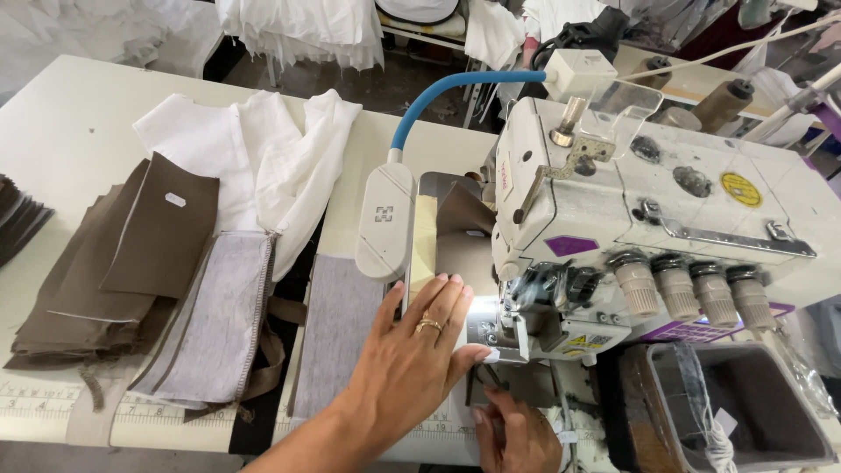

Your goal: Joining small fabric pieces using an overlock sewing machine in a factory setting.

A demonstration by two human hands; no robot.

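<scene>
My left hand (416, 350), with a ring on one finger, lies flat with fingers stretched out on the bed of a white overlock sewing machine (666, 210), just left of its presser foot (504, 337). My right hand (519, 435) is lower, at the table's front edge. Its fingers are curled on a brown fabric piece (517, 383) that hangs below the presser foot. More brown fabric (462, 215) bunches up behind the needle area. A grey fabric strip (337, 337) lies beside my left wrist.
A white lamp head (385, 219) on a blue gooseneck hangs over the bed. To the left lie a grey piece (219, 320), a stack of brown pieces (123, 263) and white cloth (263, 158). A scrap bin (745, 416) sits at the lower right, and thread cones (727, 101) stand behind.
</scene>
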